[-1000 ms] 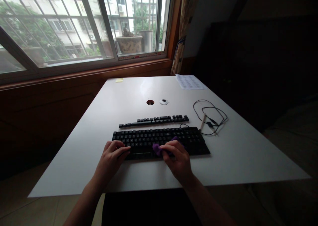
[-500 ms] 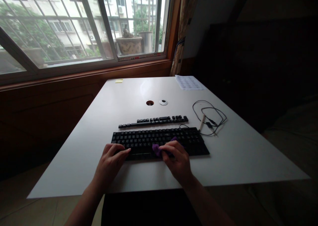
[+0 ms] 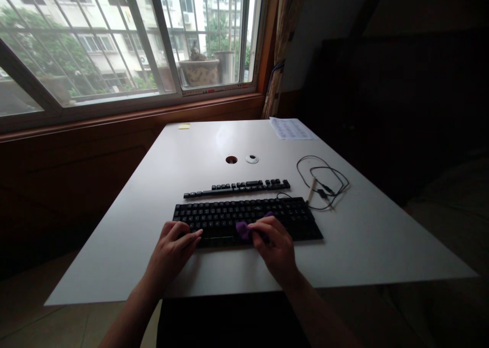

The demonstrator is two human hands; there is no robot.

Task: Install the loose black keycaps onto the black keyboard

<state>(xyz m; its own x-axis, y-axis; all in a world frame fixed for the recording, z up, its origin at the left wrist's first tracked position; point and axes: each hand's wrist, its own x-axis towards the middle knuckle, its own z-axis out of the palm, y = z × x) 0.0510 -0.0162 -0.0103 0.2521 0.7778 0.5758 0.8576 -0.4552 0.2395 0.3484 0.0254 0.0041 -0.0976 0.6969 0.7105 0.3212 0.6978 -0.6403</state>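
A black keyboard lies flat on the white table, with its lower rows bare of keycaps. My left hand is closed on the keyboard's front left corner, the thumb along its front part. A crumpled purple cloth is pinched in my right hand and rests on the bare front strip, right of the middle. Part of the cloth is hidden by the fingers. Just behind the keyboard, loose black keycaps and a long space bar are laid out in rows.
A coiled black cable and a thin pale stick-like tool lie to the right. Farther back are a round cable hole, its white cover, a yellow sticky note and printed paper. A barred window stands beyond the table.
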